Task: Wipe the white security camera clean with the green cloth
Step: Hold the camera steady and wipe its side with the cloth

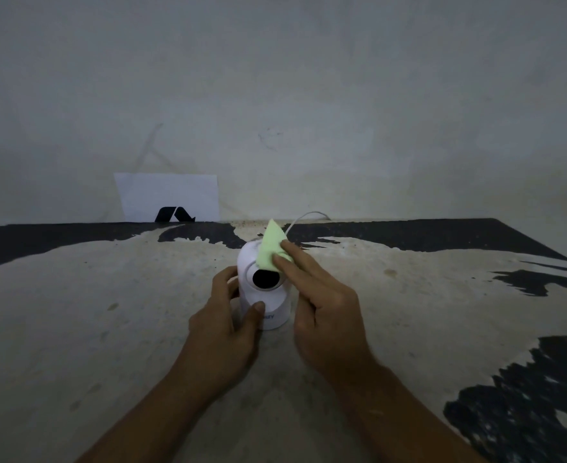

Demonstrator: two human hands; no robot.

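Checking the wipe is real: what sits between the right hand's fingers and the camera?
The green cloth, pressed by right hand fingers onto the white security camera, head view.

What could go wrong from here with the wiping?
The right hand presses the green cloth against the top of the white camera, beside the dark lens; bare fingers might smudge the lens. A white cable runs off behind the camera, so turning it could snag or tug it. The left hand only steadies one side, so hard pressure could tip it.

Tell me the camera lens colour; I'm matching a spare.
Black lens on the white security camera, head view.
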